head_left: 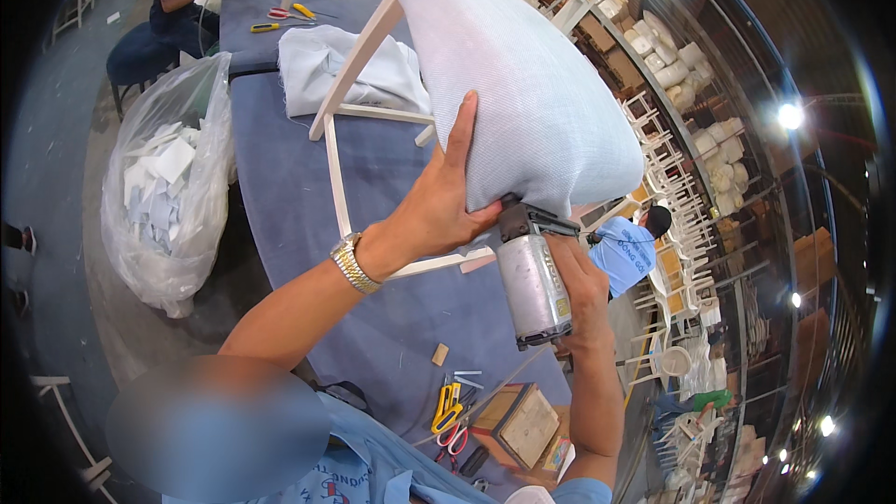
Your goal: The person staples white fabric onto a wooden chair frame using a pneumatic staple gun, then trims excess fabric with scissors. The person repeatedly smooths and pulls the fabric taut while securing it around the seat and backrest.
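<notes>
We had our right grip (585,289) clenched around a silver staple gun (532,289), its head at the lower edge of the pale blue cushion (532,84) on a tilted chair (370,47), over the desk (289,168). Our left grip (425,201) lay against the cushion, thumb and forefinger spread; whether it clenched anything, we could not tell.

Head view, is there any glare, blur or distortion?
Head view: ceiling lights glare white at right; head view: an oval patch at lower left is heavily blurred; head view: corners go black, fisheye-style, while the silver tool looks fairly sharp.
</notes>
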### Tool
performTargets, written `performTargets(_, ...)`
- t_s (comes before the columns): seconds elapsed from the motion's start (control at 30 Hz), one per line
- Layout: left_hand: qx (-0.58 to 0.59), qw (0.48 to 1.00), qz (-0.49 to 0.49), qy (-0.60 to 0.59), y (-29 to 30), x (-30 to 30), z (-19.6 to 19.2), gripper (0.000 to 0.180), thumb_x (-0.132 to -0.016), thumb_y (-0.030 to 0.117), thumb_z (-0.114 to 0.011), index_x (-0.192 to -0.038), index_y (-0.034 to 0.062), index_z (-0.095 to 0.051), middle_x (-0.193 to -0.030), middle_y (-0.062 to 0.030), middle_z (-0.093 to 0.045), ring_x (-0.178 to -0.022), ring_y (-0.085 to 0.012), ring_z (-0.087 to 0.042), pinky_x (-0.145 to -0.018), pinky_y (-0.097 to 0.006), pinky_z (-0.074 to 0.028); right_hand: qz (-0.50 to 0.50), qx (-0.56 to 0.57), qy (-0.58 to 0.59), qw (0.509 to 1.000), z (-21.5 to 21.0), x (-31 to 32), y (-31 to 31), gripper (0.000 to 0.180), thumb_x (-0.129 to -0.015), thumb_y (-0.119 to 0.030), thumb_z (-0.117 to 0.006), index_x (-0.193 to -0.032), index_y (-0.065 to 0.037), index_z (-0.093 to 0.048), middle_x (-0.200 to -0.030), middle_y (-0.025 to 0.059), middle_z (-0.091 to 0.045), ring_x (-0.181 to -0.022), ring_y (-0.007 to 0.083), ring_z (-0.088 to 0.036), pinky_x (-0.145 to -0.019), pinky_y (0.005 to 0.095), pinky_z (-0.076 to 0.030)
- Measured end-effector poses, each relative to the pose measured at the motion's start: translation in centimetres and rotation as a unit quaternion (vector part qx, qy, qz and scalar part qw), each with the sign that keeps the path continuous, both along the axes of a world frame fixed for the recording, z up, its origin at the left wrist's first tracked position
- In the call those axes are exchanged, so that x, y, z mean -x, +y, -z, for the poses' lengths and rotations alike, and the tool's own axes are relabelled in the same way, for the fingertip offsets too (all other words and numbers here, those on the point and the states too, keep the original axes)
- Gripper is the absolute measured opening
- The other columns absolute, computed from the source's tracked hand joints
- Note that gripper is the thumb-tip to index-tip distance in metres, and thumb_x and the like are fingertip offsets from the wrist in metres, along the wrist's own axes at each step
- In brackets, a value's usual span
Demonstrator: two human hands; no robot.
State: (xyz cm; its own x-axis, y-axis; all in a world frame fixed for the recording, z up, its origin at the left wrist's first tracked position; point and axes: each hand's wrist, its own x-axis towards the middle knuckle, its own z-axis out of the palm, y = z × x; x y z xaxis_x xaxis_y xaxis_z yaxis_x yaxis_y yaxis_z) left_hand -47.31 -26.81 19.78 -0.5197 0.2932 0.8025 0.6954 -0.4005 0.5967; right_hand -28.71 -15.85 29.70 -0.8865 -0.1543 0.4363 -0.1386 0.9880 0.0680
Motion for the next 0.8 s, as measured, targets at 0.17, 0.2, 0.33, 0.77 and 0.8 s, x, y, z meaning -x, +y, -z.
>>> performTargets(0.17,0.011,0.998,0.050,-0.037,-0.2,0.2,0.0,0.126,-0.072,-0.002,-0.075,-0.161,0.0126,0.013,-0.163,-0.0312,-0.015,-0.150,-0.0449,-0.026,-0.123,-0.048,-0.026,0.013,0.017,-0.030,0.999,-0.6,0.2,-0.5,0.045,-0.074,-0.003,-0.072,-0.119,0.001,-0.063,-0.107,0.0159,-0.067,-0.086,0.0355,-0.071,-0.070,0.0393,-0.057)
performTargets(0.2,0.013,0.998,0.053,-0.035,-0.2,0.1,-0.1,0.126,-0.072,-0.002,-0.075,-0.161,0.0123,0.013,-0.163,-0.0310,-0.015,-0.150,-0.0451,-0.026,-0.123,-0.048,-0.026,0.020,0.020,-0.032,0.999,-0.6,0.1,-0.6,0.045,-0.075,-0.003,-0.071,-0.119,0.001,-0.064,-0.107,0.0158,-0.067,-0.086,0.0356,-0.071,-0.070,0.0393,-0.057)
performTargets(0.33,0.008,0.998,0.052,-0.018,0.0,0.5,0.4,0.126,-0.071,-0.003,-0.074,-0.161,0.0110,0.014,-0.163,-0.0307,-0.015,-0.150,-0.0454,-0.026,-0.123,-0.048,-0.026,0.047,0.014,-0.023,0.999,0.0,0.2,-0.8,0.042,-0.076,-0.002,-0.070,-0.118,0.001,-0.064,-0.108,0.0153,-0.067,-0.084,0.0353,-0.070,-0.069,0.0392,-0.056)
performTargets(0.77,-0.005,0.995,0.084,-0.059,0.1,0.2,0.0,0.125,-0.075,0.001,-0.078,-0.161,0.0119,0.012,-0.161,-0.0315,-0.021,-0.148,-0.0431,-0.030,-0.122,-0.048,-0.028,0.018,-0.033,0.063,0.997,-0.3,0.3,-0.1,0.041,-0.072,0.004,-0.073,-0.113,0.003,-0.069,-0.106,0.0174,-0.071,-0.091,0.0318,-0.073,-0.076,0.0352,-0.057)
performTargets(0.8,0.002,0.995,0.083,-0.059,0.1,0.2,0.0,0.125,-0.075,0.002,-0.078,-0.161,0.0123,0.012,-0.161,-0.0315,-0.021,-0.149,-0.0430,-0.030,-0.122,-0.048,-0.027,0.022,-0.030,0.062,0.997,-0.4,0.3,-0.2,0.041,-0.073,0.004,-0.073,-0.113,0.003,-0.069,-0.106,0.0175,-0.071,-0.091,0.0318,-0.073,-0.076,0.0352,-0.057)
